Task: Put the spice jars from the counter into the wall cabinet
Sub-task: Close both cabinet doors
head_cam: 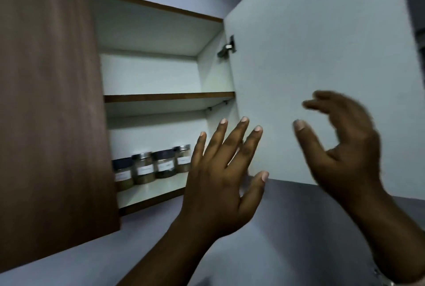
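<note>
Both hands were raised in front of the open white-lined wall cabinet (156,74), and neither held anything. The left hand (220,177) was spread flat with its fingers (236,138) splayed and pointing up, its back toward the camera. The right hand (342,147) was loosely cupped, palm turned toward the left hand, its fingers curled and blurred, with the thumb pointing up.

Behind both hands stood the open right-hand cabinet door (322,55), its pale inner face toward the camera. The left thumb lay close to the door's lower edge; whether it touched the edge could not be told. A metal hinge (227,48) sat on the door well above the left hand. Far to the left of the left hand hung the dark brown wood-grain door (50,101), covering that side of the cabinet.

Four small clear glass spice jars with dark and silvery lids (151,166) stood in a row on the cabinet's bottom shelf (151,191), just to the left of the left hand. The rightmost jar was partly hidden by the little finger. Each jar held brownish or greenish contents and carried a white label, but the writing was too blurred to read. A brown-edged middle shelf (167,97) ran above the left hand's fingertips.

Below the wrists spread a grey wall (287,228).
</note>
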